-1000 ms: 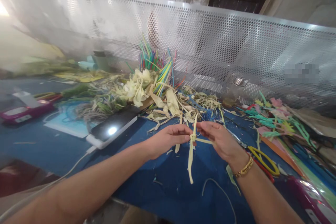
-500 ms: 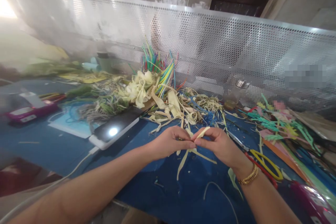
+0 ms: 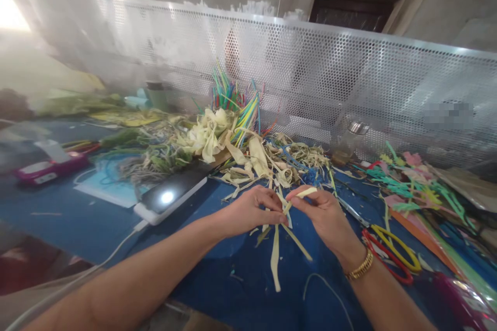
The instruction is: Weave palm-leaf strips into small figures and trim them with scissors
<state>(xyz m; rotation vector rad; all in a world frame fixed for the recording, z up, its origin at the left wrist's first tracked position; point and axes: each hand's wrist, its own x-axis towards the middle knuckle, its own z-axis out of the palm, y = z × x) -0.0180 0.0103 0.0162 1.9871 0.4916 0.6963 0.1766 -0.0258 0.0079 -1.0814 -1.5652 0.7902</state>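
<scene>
My left hand pinches a small crossing of pale yellow-green husk strips, whose loose ends hang down over the blue table. One strip end is gripped between the thumb and fingers of my right hand, just beside the left. The strip runs between both sets of fingertips. Exactly how the strips join is hidden by my fingers. Close behind the hands lies a heap of dry husks. Scissors with yellow and red handles rest by my right wrist.
A phone with a glowing spot is plugged into a white cable at left. Colourful pipe cleaners stand behind the husks. A glass jar sits before the perforated metal panel. Green and pink craft pieces lie right.
My right hand has drawn slightly away from the left, pulling the strip out between them. The hanging strips have swung to the right and lower.
</scene>
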